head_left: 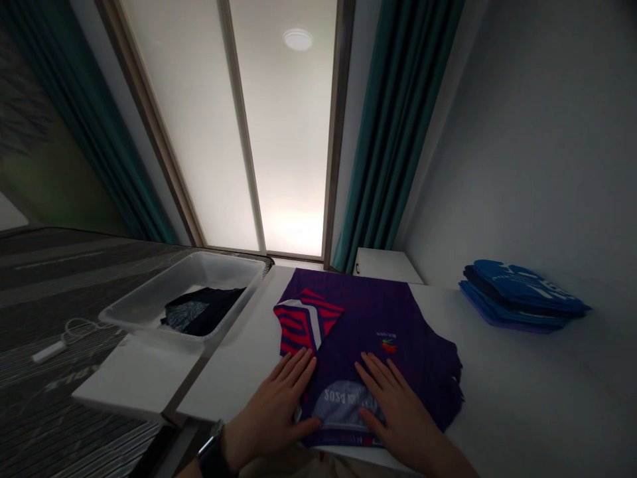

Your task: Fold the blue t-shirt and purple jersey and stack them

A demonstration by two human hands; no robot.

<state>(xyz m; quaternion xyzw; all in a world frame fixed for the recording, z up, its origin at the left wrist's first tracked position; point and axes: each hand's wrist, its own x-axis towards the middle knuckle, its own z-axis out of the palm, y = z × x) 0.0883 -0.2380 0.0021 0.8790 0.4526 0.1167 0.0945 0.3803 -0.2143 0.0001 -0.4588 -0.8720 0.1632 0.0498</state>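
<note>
Left hand (279,405): open, palm down, fingers together, pressed flat on the purple jersey (378,312) beside its folded red-striped sleeve (303,318); dark watch (212,455) on the wrist.
Right hand (393,411): open, flat on the jersey's near end, gripping nothing.
Jersey: spread at the desk's (522,398) near edge, left of centre.
Folded blue stack (522,295): far right edge, against the wall.
Clear bin (219,265) holding a dark garment (204,309): just off the desk's left edge.
Room: lit window (279,133), teal curtains (393,133).
</note>
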